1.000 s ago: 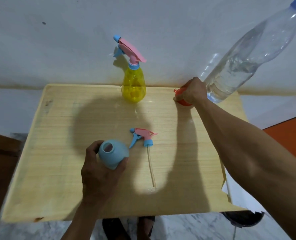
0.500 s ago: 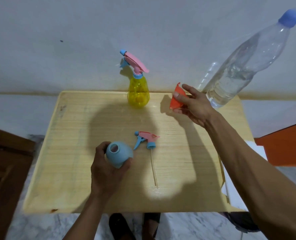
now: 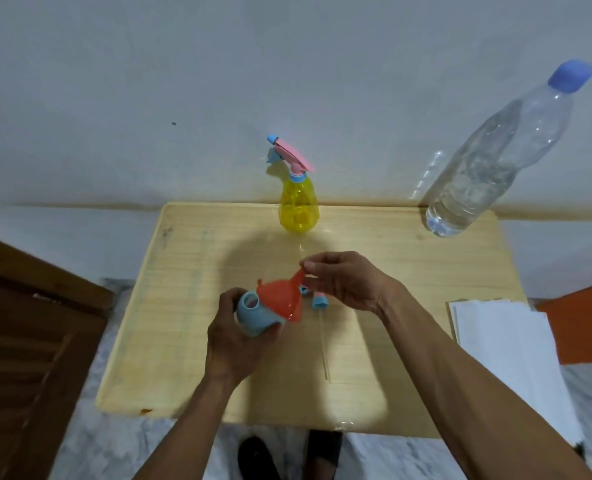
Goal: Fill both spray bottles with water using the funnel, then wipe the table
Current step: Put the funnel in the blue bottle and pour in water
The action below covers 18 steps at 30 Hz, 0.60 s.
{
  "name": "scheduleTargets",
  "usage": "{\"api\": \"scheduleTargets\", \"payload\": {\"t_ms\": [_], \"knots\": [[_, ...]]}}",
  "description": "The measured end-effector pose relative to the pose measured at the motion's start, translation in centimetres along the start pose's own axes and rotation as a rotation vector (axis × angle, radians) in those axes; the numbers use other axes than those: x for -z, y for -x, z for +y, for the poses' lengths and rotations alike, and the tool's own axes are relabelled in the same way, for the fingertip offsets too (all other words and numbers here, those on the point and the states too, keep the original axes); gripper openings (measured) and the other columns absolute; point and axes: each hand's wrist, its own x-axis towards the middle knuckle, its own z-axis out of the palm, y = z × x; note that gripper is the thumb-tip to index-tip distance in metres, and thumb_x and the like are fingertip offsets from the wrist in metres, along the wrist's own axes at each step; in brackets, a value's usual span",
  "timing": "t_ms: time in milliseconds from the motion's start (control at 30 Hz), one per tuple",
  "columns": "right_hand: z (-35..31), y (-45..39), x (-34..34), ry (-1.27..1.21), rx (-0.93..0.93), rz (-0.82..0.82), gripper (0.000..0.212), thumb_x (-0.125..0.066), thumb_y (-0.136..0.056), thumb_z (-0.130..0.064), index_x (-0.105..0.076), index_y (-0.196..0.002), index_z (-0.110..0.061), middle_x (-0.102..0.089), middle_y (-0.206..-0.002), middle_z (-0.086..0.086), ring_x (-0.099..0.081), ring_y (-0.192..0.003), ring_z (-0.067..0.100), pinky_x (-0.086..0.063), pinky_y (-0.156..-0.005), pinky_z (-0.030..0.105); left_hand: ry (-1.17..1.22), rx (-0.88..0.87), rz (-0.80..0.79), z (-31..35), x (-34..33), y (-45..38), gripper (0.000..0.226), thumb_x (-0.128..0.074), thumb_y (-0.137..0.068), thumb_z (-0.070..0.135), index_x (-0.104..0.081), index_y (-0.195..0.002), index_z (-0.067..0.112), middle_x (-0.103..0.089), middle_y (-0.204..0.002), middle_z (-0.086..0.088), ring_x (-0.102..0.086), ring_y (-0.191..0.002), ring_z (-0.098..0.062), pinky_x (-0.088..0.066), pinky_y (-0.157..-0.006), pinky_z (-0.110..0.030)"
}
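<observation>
Pale wall (image 3: 149,81) behind a light wooden table (image 3: 190,306); marble-look floor below, dark wooden panel (image 3: 27,341) at the left, orange surface (image 3: 585,323) at the right. Left hand (image 3: 233,341) sits over the table's middle, fingers wrapped around the blue spray bottle (image 3: 253,315), cap off, open neck tilted toward the camera and to the left. Right hand (image 3: 343,280) is just right of it, thumb and fingertips pinched on the narrow spout of the orange funnel (image 3: 282,297). Funnel is tilted, spout pointing up-right, wide bowl lying against the blue bottle's shoulder; spout is not in the neck. Removed sprayer head (image 3: 318,301), blue collar with a bit of pink, lies on the table behind the funnel, mostly hidden; its clear dip tube (image 3: 325,348) runs toward the near edge. Yellow spray bottle (image 3: 298,209) stands upright at the far edge, around the middle, pink-and-blue trigger head on. Clear water bottle (image 3: 488,161) with blue cap stands at the far right corner, looks leaning in the wide lens, partly filled. White paper sheets (image 3: 505,358) lie off the table's right edge. Dark shoes (image 3: 287,455) show under the near edge.
</observation>
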Motion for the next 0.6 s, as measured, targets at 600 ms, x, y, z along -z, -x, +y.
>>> {"api": "scheduleTargets", "payload": {"t_ms": [600], "knots": [[-0.8,-1.4,-3.2,0.763,-0.252,-0.206,0.078,-0.088,-0.072,-0.005,-0.054,-0.139,-0.028,-0.056,-0.129,0.012,-0.063,-0.114,0.032,-0.061,-0.079,0.035,0.081,-0.062,-0.016,-1.5,-0.2,-0.6,0.075,-0.099,-0.056,0.022,-0.053,-0.116,0.023,-0.068,-0.109,0.009,-0.067,-0.093,-0.004,-0.057,-0.074,-0.021]]}}
